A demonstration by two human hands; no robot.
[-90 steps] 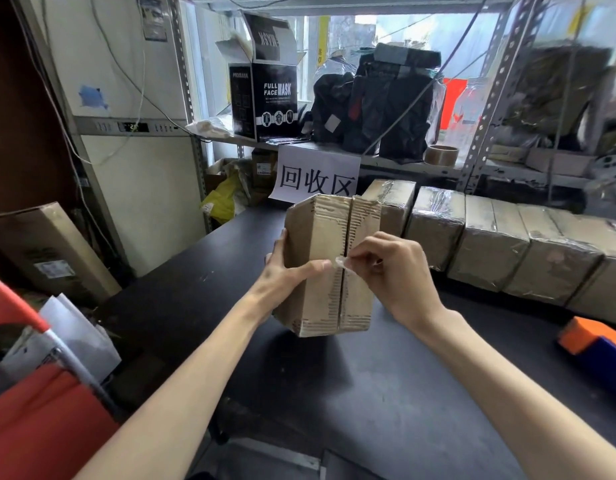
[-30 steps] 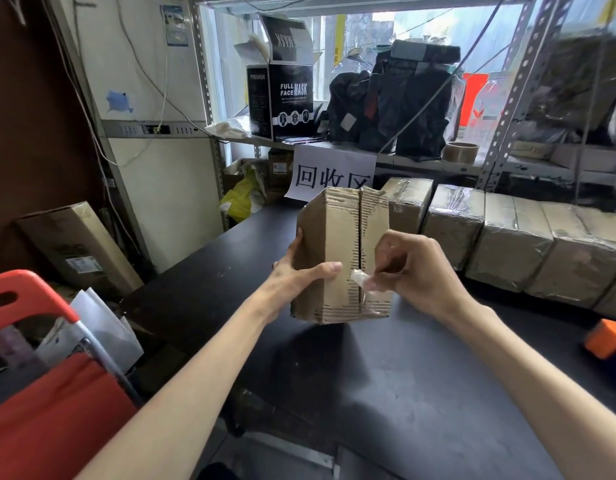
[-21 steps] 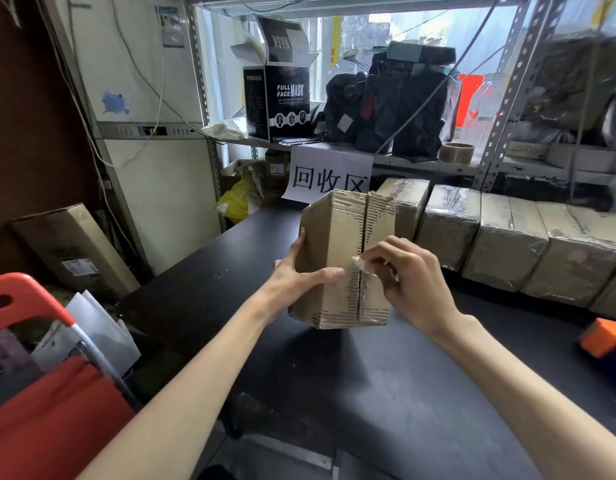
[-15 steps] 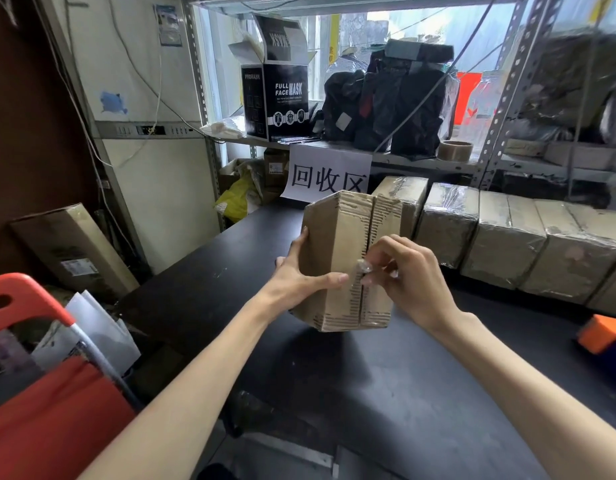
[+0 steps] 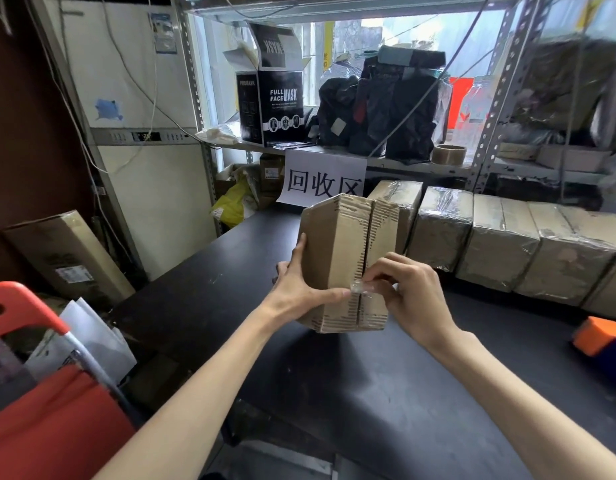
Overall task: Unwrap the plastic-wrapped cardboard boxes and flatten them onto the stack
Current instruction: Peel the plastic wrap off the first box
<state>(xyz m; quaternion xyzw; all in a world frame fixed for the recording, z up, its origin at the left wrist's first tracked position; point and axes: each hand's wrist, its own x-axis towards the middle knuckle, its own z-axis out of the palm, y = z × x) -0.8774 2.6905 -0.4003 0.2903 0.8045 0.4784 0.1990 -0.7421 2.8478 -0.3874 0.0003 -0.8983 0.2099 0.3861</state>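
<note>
A brown cardboard box [image 5: 337, 251] with torn, ribbed surface along its flap seam is held upright above the black table [image 5: 351, 393]. My left hand [image 5: 299, 289] grips its left side, thumb across the front. My right hand [image 5: 407, 299] pinches a small strip of clear tape [image 5: 357, 288] at the seam, low on the front face. A row of several plastic-wrapped boxes [image 5: 500, 244] stands behind along the table's back edge.
A paper sign [image 5: 322, 181] hangs from the metal shelf [image 5: 386, 164] behind the box. A black mask box [image 5: 271, 109], dark bags and a tape roll [image 5: 448, 154] sit on the shelf. An orange-and-blue object [image 5: 601, 337] lies at the right. A red cart [image 5: 32, 393] stands at the lower left.
My right hand has kept picking at the tape on the seam, shifting slightly lower. The box has tilted a little. My left hand has kept its grip.
</note>
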